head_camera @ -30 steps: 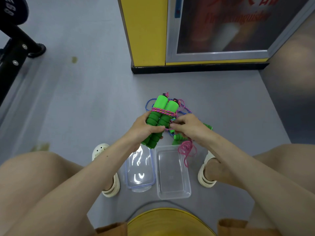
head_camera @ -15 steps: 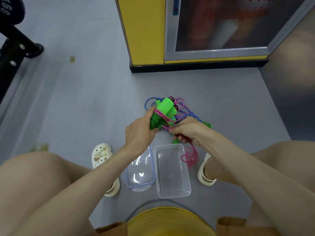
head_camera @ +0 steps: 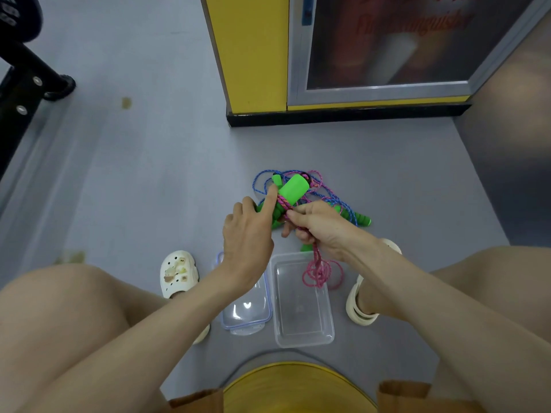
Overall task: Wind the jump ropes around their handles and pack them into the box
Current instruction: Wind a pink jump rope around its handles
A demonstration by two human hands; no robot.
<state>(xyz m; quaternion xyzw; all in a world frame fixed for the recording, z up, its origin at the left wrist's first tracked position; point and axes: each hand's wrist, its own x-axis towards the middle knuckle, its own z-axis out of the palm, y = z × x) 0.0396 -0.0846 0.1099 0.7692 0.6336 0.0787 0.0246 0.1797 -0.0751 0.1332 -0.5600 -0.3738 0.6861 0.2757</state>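
Whereas handles [head_camera: 293, 189] stood upright before, left hand [head_camera: 247, 234] apparently grips them tilted away; right hand [head_camera: 322, 228] still pinches pink rope [head_camera: 319, 269].

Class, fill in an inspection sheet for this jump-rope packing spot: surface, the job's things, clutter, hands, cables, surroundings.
Surface: grey floor, with one small stain.
Job's things: green handles partly wound with pink rope, whose loose end dangles over the clear box. The box is empty, with its lid beside it. A blue rope lies tangled on the floor behind.
Clutter: nothing seen.
Hands: left hand holds the green handles, index finger on the wraps. Right hand pinches the pink rope.
Cables: nothing seen.
Surroundings: yellow cabinet ahead, black equipment leg at far left.
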